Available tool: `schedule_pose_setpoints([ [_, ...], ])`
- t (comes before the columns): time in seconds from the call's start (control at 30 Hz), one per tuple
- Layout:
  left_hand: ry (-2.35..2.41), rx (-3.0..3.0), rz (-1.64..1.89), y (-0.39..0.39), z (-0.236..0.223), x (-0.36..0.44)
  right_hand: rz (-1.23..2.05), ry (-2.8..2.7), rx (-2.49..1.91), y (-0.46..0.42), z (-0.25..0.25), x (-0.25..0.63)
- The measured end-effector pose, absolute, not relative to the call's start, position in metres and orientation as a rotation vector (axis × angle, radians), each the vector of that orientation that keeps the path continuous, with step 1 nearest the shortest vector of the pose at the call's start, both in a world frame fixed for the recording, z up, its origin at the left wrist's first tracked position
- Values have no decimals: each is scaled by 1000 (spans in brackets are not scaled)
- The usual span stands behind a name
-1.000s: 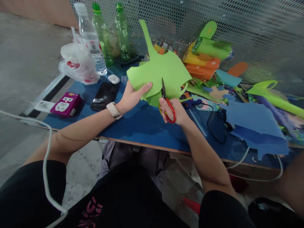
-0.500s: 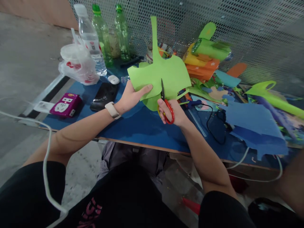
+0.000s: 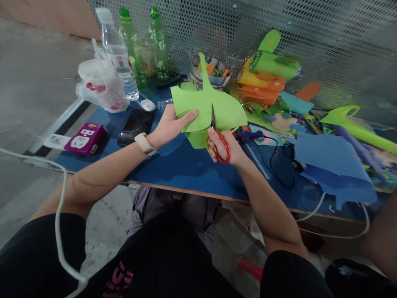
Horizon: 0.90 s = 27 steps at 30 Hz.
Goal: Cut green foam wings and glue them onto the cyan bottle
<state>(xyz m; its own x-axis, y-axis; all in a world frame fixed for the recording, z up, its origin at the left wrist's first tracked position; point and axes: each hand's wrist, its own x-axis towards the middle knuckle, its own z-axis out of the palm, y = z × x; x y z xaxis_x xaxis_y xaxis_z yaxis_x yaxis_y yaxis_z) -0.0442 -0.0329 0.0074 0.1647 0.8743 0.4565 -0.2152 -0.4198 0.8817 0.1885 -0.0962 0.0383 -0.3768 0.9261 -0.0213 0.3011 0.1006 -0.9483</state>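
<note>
A light green sheet of paper with a curved, cut outline and a narrow strip at its top is held over the table. My left hand pinches its left side, thumb on top and the fingers hidden underneath. My right hand grips red-handled scissors, a bit of yellow showing on the inner side of the handle. The dark blades point away from me and lie against the paper at its middle. More green paper hangs below the sheet, under the blades.
On the blue table stand a bagged cup, a water bottle and green bottles. A purple power adapter, a black phone and a glue gun lie nearby. Blue paper sits right.
The green sheet has tilted, so its top strip sits lower and looks shorter, uncovering the basket of scraps behind. Both hands keep their grip nearly in place.
</note>
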Motion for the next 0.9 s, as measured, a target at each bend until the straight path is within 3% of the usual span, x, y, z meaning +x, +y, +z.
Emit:
schedule_pose_setpoints([
  [0.47,639,1439,1298,-28,13,-54,1264,-1792,-1235,-97,42,191],
  [0.9,803,1558,1438,-23,17,-64,1308,-1846,-1276,-94,45,196],
])
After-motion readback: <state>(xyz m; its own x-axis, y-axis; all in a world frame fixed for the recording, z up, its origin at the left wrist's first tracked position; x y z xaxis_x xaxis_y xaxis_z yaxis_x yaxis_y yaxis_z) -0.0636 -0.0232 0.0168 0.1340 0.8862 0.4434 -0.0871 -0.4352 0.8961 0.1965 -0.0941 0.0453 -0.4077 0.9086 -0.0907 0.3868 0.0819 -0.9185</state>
